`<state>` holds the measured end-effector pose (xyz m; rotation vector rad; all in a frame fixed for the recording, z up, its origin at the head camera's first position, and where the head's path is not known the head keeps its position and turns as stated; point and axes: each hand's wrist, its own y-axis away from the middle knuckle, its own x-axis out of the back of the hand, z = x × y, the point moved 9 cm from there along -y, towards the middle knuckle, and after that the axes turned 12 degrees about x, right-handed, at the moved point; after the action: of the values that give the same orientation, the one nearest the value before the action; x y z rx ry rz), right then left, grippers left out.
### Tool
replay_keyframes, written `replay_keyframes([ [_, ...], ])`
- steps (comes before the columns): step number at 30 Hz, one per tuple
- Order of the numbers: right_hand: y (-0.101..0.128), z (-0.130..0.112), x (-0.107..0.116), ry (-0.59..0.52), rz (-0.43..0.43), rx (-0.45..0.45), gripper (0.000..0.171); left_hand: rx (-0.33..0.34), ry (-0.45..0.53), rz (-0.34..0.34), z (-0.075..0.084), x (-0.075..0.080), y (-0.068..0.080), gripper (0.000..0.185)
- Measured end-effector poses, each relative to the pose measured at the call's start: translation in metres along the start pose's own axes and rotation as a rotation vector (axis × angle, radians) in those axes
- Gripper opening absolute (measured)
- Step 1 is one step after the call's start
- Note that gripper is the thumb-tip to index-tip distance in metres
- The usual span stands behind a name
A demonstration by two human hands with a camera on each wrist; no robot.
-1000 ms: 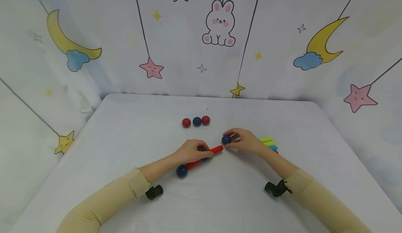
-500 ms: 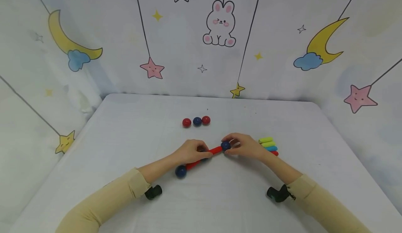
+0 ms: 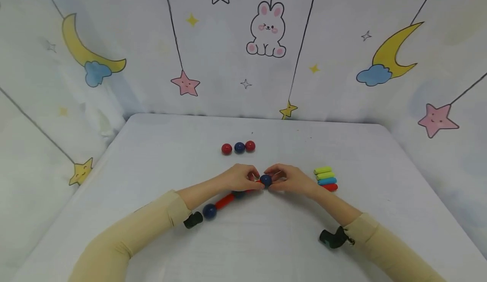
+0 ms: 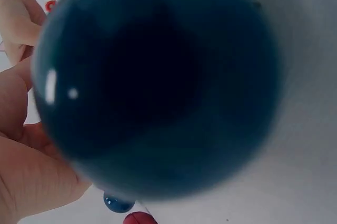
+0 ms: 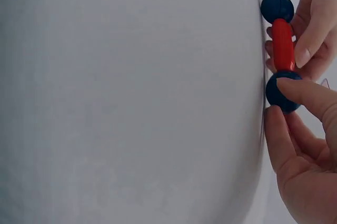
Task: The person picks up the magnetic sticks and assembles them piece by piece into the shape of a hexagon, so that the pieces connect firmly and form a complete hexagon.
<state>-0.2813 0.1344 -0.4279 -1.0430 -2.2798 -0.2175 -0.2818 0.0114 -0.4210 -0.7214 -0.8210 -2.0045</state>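
A chain of blue balls and red rods runs diagonally across the middle of the table in the head view. Its near end is a blue ball [image 3: 210, 211], followed by a red rod [image 3: 224, 201] and a middle blue ball [image 3: 238, 194]. Beyond that, my left hand [image 3: 240, 178] pinches the second red rod [image 5: 283, 42]. My right hand [image 3: 292, 179] holds the far blue ball [image 3: 266, 180] between thumb and fingers, against that rod's end. A blue ball [image 4: 158, 87] close to the camera fills most of the left wrist view.
Behind the hands sit a red ball [image 3: 226, 149], a blue ball [image 3: 239, 147] and another red ball [image 3: 250, 146]. Right of my right hand lie yellow-green rods [image 3: 324, 175], a blue rod [image 3: 327, 181] and a red rod [image 3: 329, 187] on the white table [image 3: 171, 146].
My right hand has brought its blue ball down and left onto the rod's end. My left hand has shifted right along the chain, and the chain has slid toward the lower left.
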Motion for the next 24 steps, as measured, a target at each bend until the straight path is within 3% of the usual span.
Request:
replay_keyframes([
  [4,0.001,0.002,-0.002,-0.041,0.007,-0.044,0.041,0.004,0.000,-0.010,0.002,-0.001,-0.003,0.036],
  [8,0.007,0.001,0.009,0.002,0.029,-0.041,0.036,-0.015,0.007,-0.016,0.003,-0.002,-0.002,0.036],
  [13,0.026,-0.003,0.049,0.180,0.099,0.000,0.026,-0.033,0.026,-0.011,-0.001,-0.001,0.001,0.035],
  [17,0.050,0.005,0.086,0.295,0.181,-0.027,0.023,-0.025,0.048,-0.012,-0.006,0.001,0.005,0.034],
  [24,0.083,0.037,0.118,0.349,0.221,-0.127,0.025,-0.004,0.076,-0.026,-0.014,0.000,0.006,0.037],
])
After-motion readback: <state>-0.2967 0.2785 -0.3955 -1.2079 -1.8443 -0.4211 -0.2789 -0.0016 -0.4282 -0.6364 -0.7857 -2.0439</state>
